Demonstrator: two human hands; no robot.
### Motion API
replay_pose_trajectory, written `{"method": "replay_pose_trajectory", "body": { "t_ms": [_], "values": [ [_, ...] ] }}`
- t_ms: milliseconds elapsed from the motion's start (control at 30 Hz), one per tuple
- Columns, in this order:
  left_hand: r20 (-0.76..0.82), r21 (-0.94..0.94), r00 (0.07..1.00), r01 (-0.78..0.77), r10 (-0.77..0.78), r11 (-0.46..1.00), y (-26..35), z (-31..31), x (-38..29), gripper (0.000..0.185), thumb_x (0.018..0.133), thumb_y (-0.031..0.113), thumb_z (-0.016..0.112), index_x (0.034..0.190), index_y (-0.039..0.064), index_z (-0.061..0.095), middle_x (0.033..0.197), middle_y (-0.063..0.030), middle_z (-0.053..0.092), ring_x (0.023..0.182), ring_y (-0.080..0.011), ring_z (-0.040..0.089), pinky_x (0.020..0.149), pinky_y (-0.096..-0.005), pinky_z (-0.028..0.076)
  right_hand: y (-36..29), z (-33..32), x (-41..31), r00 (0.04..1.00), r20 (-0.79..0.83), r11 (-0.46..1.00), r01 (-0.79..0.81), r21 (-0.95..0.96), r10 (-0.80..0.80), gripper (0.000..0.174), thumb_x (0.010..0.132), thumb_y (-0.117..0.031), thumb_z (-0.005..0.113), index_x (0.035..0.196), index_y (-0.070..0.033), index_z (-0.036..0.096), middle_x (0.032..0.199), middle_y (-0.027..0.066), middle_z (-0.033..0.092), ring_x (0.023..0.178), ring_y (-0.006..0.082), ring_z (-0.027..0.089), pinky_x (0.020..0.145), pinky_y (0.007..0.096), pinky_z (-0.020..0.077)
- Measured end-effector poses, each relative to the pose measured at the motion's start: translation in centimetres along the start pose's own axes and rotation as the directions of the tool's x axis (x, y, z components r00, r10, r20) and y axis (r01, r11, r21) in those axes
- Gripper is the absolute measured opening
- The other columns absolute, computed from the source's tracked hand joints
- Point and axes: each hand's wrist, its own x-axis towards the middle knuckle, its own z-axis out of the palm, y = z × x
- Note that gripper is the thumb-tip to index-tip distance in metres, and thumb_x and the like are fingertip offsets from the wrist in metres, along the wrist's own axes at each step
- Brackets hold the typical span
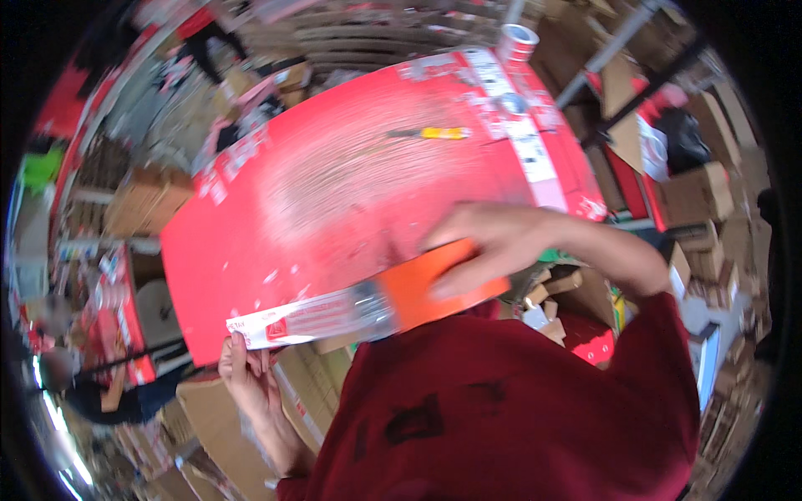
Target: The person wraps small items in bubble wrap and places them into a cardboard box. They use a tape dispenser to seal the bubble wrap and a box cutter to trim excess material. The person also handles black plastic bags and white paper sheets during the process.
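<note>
My left hand (250, 372) pinches the end of a white printed tape strip (301, 322) with red marks at the near left edge of the red worktable (232, 257). The strip runs right to a shiny clear stretch beside an orange box or packet (416, 288). My right hand (482, 244) grips that orange item from above, near the table's front edge. Toward the back of the worn tabletop lies a utility knife with a yellow handle (445, 133).
A tape roll (519, 42) stands at the back right corner, with another roll (514, 103) nearby. Cardboard boxes (692, 194) are stacked on the right. An open box (583, 300) holds scraps beside me. Other people are at the left, one at the far back (207, 41).
</note>
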Motion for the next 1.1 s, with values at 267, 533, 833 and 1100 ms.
{"method": "replay_pose_trajectory", "body": {
  "t_ms": [267,533,833,1100],
  "values": [
    [0.214,0.259,0.734,0.594,-0.645,0.762,-19.7,-7.0,-4.9,0.05,0.104,0.045,0.051,0.134,0.006,0.056,0.114,-0.0028,0.063,0.092,-0.0129,0.059,0.076,-0.0284,0.048,6.3,0.7,-0.2,0.99,0.095,0.989,-0.109,0.098,0.1,0.042,0.094,-0.039,0.07,0.085,0.002,0.062,0.069,0.0094,0.06,0.067,0.013,0.056,0.061,0.0351,0.0443],
    [0.836,0.524,0.478,-0.841,-0.27,0.136,-8.5,3.6,0.2,0.08,0.096,0.056,0.054,0.155,0.006,0.035,0.154,-0.0171,0.042,0.145,-0.0379,0.035,0.122,-0.0528,0.021,7.5,-1.6,-4.2,0.967,0.212,0.99,-0.134,-0.038,0.139,0.045,0.096,-0.043,0.067,0.084,0.0,0.063,0.066,0.0086,0.057,0.064,0.0104,0.053,0.058,0.0364,0.0442],
    [0.919,-0.11,-0.152,-0.985,-0.363,0.134,-4.8,17.4,-0.2,0.067,0.086,0.049,0.069,0.133,0.001,0.06,0.134,-0.0159,0.059,0.133,-0.0375,0.049,0.118,-0.058,0.027,17.3,6.7,-7.7,0.933,0.067,0.395,-0.083,-0.915,0.352,0.028,0.084,-0.036,0.07,0.079,-0.009,0.073,0.072,0.0101,0.072,0.066,0.0241,0.07,0.062,0.0436,0.0547],
    [0.808,-0.163,-0.335,-0.918,-0.486,0.362,-6.5,23.2,-3.8,0.04,0.093,0.034,0.057,0.12,0.007,0.068,0.118,-0.0159,0.066,0.111,-0.0329,0.062,0.104,-0.051,0.044,28.2,10.4,-1.0,0.634,-0.772,0.522,-0.672,-0.525,0.039,0.048,0.093,-0.039,0.061,0.115,0.003,0.057,0.11,0.0216,0.065,0.109,0.0366,0.062,0.111,0.0498,0.0379]
  ]
}}
